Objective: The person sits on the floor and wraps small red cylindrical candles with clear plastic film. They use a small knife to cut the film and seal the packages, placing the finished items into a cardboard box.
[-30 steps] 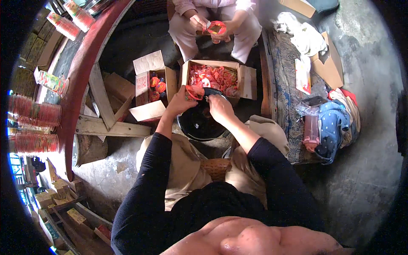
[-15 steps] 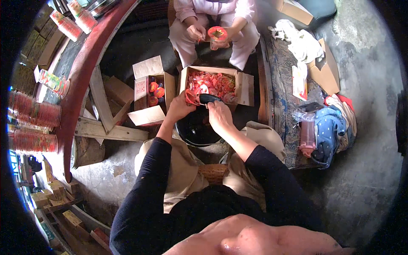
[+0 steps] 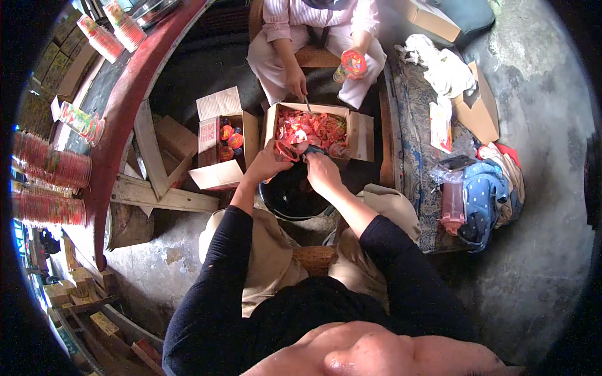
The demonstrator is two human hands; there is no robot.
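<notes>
Over the black bucket [image 3: 293, 199] between my knees, my left hand [image 3: 266, 165] is wrapped round a clear plastic cup with a red rim [image 3: 287, 150], tilted toward my right hand. My right hand [image 3: 324, 176] grips a small black tool [image 3: 314, 150] close to the cup's mouth; its exact kind is not clear. Just beyond, a cardboard box [image 3: 271, 120] holds a heap of red-printed plastic cups or wrappers [image 3: 313, 127]. What lies inside the dark bucket is hard to make out.
Opposite sits a person with a red-rimmed cup [image 3: 353, 64] and a thin metal tool [image 3: 308, 105] over the box. A smaller box [image 3: 249, 135] holds red and dark round-topped items. Stacked cups [image 3: 50, 207] stand on the left table [image 3: 116, 119]. Clothes [image 3: 488, 194] lie on the right bench.
The cup in my left hand has tipped, and the black tool has turned at its mouth. Opposite, the person's cup moved aside and their other hand came down to the box.
</notes>
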